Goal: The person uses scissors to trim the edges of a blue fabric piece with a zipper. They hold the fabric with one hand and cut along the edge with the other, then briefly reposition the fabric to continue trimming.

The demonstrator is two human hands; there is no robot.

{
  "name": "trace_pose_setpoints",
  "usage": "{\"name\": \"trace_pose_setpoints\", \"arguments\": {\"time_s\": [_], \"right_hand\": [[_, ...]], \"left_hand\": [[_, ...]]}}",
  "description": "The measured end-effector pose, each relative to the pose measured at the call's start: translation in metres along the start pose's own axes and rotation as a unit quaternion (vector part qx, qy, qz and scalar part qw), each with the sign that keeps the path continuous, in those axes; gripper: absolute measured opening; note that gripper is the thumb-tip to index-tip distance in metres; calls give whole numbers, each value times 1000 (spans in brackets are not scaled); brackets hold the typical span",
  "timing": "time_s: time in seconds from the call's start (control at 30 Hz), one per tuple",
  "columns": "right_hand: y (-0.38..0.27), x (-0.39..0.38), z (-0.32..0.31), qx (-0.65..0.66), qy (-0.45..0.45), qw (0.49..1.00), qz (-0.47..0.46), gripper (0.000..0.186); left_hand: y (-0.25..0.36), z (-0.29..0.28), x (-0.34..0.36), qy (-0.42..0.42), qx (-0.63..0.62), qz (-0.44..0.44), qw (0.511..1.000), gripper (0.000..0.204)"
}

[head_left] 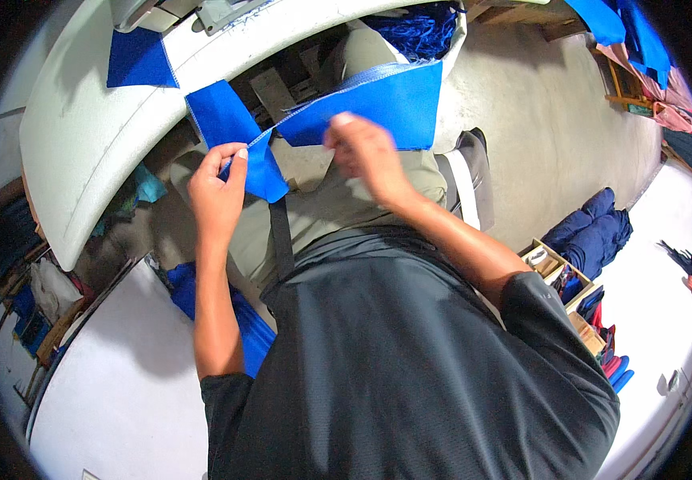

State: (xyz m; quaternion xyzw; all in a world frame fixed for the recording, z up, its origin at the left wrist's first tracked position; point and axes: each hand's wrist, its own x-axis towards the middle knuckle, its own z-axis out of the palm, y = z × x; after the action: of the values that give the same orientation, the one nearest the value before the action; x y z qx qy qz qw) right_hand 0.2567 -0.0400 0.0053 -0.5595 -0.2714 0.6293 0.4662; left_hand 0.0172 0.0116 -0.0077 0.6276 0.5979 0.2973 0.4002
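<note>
Left hand point(216, 192) and right hand point(364, 152) fingers pinch a blue woven-fabric pennant strip point(378, 104); it looks light and floppy, best gripped along its stitched edge.

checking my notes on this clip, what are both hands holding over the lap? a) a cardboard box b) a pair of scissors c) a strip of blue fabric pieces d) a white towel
c: the left hand and right hand both grip blue fabric pieces joined along a strip, held above the lap.

White table point(82, 136) — one blue fabric piece point(139, 60) lies on it.
</note>
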Motion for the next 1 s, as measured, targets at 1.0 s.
{"name": "trace_pose_setpoints", "arguments": {"time_s": [1.0], "right_hand": [[33, 11, 55, -60, -87, 994, -33, 17]], "left_hand": [[26, -8, -12, -80, -46, -78, 993, 18]]}}
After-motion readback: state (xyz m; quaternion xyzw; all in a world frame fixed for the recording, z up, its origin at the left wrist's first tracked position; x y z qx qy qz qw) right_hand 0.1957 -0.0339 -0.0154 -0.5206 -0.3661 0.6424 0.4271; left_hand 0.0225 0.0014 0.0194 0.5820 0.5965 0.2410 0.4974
